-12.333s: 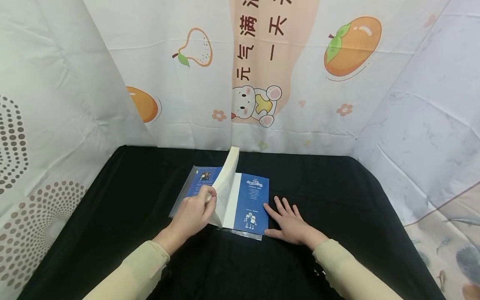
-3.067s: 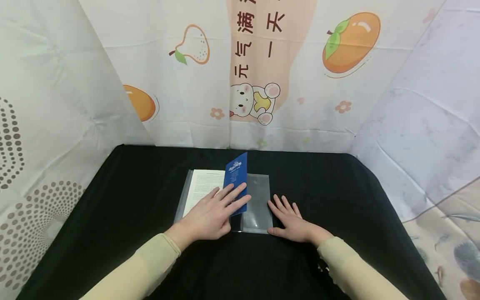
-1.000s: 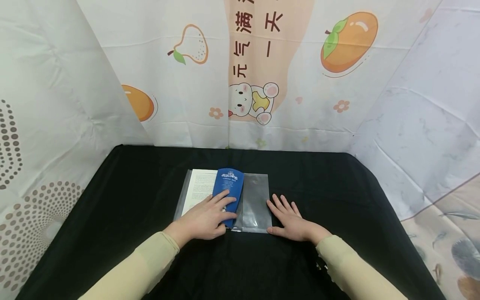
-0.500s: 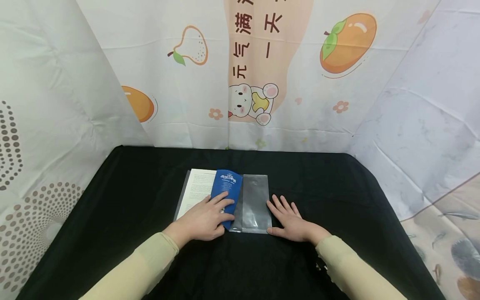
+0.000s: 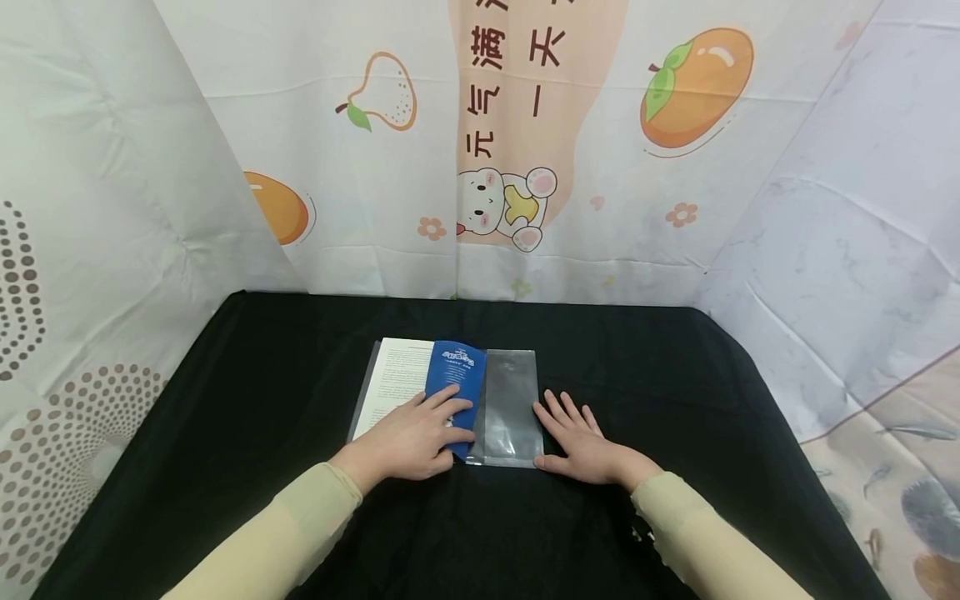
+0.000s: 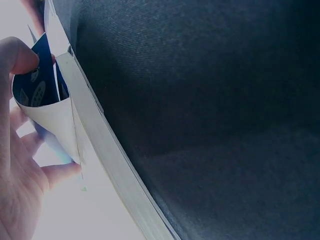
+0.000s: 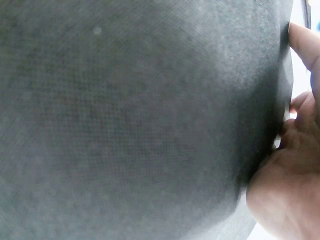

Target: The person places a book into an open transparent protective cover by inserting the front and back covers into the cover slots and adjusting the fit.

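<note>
Paperback book point(image 5: 408, 371) lies spread on the black-draped table point(image 5: 637, 358), about midway between its two far corners and short of the far edge, with a clear plastic book sleeve point(image 5: 512, 400) reaching out from under its right side. We see a printed page point(image 5: 386, 398) facing up on the left and a blue cover flap point(image 5: 462, 360) bowed up beside it. The person's left hand point(image 5: 408, 437) is draped over that flap, fingers apart and laid across the blue side, thumb bent against it; we see no clenched grip. The right hand point(image 5: 583, 448) lies flat, fingers apart, its nearest fingertips at the sleeve's right edge.

We judge the book light, its page block point(image 6: 107, 150) the firm, steady part. The flap looks like thin, springy card: it should curl under little pressure and spring back, yet crease if we pinched it hard. The sleeve seems limp and slick, likely to slide or buckle when pushed. We would bend the flap with spread fingers rather than fingertips, bearing evenly along its height, and steady the sleeve at its right edge or its near right corner, clear of the line down its middle
</note>
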`<state>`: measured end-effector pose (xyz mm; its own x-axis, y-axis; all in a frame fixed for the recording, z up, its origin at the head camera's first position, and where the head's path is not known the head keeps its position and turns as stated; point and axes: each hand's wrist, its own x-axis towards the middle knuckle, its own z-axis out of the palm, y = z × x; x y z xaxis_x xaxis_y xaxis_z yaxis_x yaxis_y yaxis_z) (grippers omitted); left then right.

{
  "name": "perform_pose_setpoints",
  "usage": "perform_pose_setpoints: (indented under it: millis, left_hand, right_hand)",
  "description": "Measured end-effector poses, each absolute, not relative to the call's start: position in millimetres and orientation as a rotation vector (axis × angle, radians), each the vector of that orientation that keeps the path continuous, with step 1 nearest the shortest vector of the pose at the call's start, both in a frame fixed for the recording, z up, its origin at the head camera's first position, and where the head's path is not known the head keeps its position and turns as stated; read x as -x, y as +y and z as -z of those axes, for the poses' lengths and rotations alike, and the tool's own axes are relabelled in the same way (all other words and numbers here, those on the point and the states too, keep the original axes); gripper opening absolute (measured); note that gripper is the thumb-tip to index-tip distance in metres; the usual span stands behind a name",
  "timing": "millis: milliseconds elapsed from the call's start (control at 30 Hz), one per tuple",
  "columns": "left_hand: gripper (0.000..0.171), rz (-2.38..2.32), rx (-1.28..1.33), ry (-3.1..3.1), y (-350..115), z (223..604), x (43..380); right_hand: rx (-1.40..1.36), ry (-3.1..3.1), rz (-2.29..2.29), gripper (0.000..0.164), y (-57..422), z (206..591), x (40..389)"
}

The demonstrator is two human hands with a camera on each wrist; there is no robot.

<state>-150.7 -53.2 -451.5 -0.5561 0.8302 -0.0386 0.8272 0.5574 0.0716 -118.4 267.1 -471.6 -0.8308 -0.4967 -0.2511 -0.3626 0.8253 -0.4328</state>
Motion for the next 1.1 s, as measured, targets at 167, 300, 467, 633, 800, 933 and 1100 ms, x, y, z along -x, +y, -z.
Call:
perform_pose_setpoints:
  millis: [167,300,467,633,800,933,1100]
  left_hand:
    - [0.039,-0.057,-1.434,2.708,-50.8,450.7,149.9]
    - [0.040,-0.053,-1.440,2.708,-49.2,450.8,149.8]
    - [0.040,-0.039,-1.446,2.709,-47.6,452.9,150.5]
    - [0.040,-0.018,-1.443,2.712,-45.5,454.9,151.1]
    - [0.040,0.023,-1.450,2.726,-42.9,457.7,151.7]
    - [0.041,0.033,-1.438,2.728,-41.9,459.4,151.5]
    - [0.041,0.039,-1.428,2.724,-41.1,457.4,150.0]
  right_hand:
    - [0.650,2.648,0.537,0.083,266.5,470.5,118.0]
    - [0.652,2.651,0.552,0.083,266.3,471.5,117.8]
    - [0.634,2.665,0.552,0.084,268.5,479.6,119.4]
    - [0.605,2.666,0.548,0.086,270.7,484.3,120.8]
    - [0.591,2.654,0.549,0.086,270.4,484.5,121.3]
    - [0.591,2.663,0.537,0.087,270.6,485.4,122.0]
    - [0.590,2.662,0.534,0.087,270.6,485.8,122.1]
